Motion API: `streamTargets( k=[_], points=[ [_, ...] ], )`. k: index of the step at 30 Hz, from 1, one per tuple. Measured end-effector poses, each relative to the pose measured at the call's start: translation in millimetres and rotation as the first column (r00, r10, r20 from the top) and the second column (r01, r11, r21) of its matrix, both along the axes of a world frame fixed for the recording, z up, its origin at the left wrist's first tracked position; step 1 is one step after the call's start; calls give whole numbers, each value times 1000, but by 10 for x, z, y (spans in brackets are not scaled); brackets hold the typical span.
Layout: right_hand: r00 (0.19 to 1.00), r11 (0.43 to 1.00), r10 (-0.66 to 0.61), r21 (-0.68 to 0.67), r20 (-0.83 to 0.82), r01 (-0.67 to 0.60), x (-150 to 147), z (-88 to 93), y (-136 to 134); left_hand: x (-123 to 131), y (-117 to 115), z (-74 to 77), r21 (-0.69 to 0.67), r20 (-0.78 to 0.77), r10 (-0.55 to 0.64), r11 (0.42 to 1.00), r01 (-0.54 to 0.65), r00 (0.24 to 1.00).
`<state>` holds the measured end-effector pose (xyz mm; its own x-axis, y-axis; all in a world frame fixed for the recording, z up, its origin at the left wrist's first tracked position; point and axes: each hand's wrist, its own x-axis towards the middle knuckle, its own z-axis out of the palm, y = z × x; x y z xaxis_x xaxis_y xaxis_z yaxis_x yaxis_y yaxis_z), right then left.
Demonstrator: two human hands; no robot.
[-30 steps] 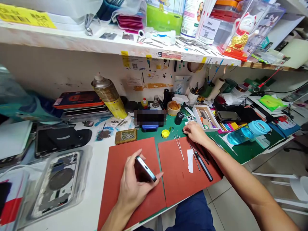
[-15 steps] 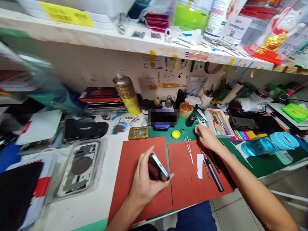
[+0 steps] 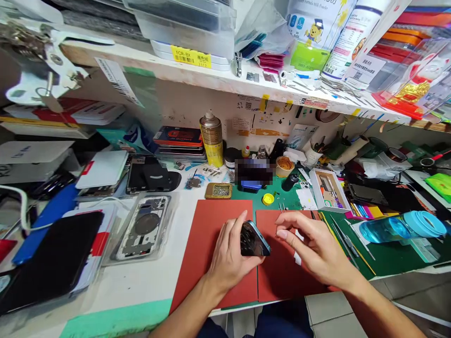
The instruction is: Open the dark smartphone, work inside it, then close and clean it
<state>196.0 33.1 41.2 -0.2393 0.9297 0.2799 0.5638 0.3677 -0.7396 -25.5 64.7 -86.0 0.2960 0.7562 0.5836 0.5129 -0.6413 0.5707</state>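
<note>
My left hand (image 3: 230, 256) grips a smartphone (image 3: 252, 239) on edge above the seam between two red-brown work mats. The phone has a dark glass face and a blue metal edge. My right hand (image 3: 313, 246) hangs over the right mat (image 3: 278, 281), fingers apart and holding nothing, a short way right of the phone. Under those fingers, a strip of white paper (image 3: 298, 249) partly shows. A pair of fine tweezers (image 3: 282, 207) lies near the top of that mat. The left mat (image 3: 207, 253) lies beneath my left wrist.
A phone frame in a plastic sleeve (image 3: 141, 229) lies left of the mats. Behind them stand a tin of screws (image 3: 218, 190), a spray can (image 3: 211, 140) and a white tool box (image 3: 327, 190). A blue-lidded bottle (image 3: 401, 227) lies right, below a crowded shelf (image 3: 218, 80).
My right hand has left the far side of the right mat and moved closer to the phone, with fingers spread. The phone has turned in my left hand. The view has swung left.
</note>
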Motion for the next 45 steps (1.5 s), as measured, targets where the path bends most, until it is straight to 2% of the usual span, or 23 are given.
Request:
streamTargets(
  k=[3,7,14,27,32,35,38,42,45],
  points=[
    [997,995,14,101,80,-22,-151,19,-75,5,-6,23,36,-16,-12,999,13,1000],
    [987,975,-11,220,161,-25,-226,-96,-129,17,-14,36,90,-37,-14,996,18,999],
    [975,969,-45,248,216,-10,-279,-226,-166,47,-5,60,135,-27,-3,991,6,1000],
    [943,946,-27,314,331,-83,-294,-208,-158,52,11,83,154,-27,-6,988,10,1000],
    [868,898,-104,421,485,-128,-353,-91,-181,57,8,42,158,-44,0,987,7,999],
    [833,875,-158,466,531,-131,-399,-83,-196,70,5,27,180,-48,36,983,-27,998],
    [861,848,-203,523,467,-83,-445,-175,-212,84,4,30,185,-45,51,982,-42,998],
    [865,796,-288,604,410,-22,-540,-382,-286,93,2,40,186,-28,80,980,-74,996],
    [892,811,-273,585,360,13,-599,-472,-383,83,-3,39,141,-8,91,986,-88,996]
  ],
)
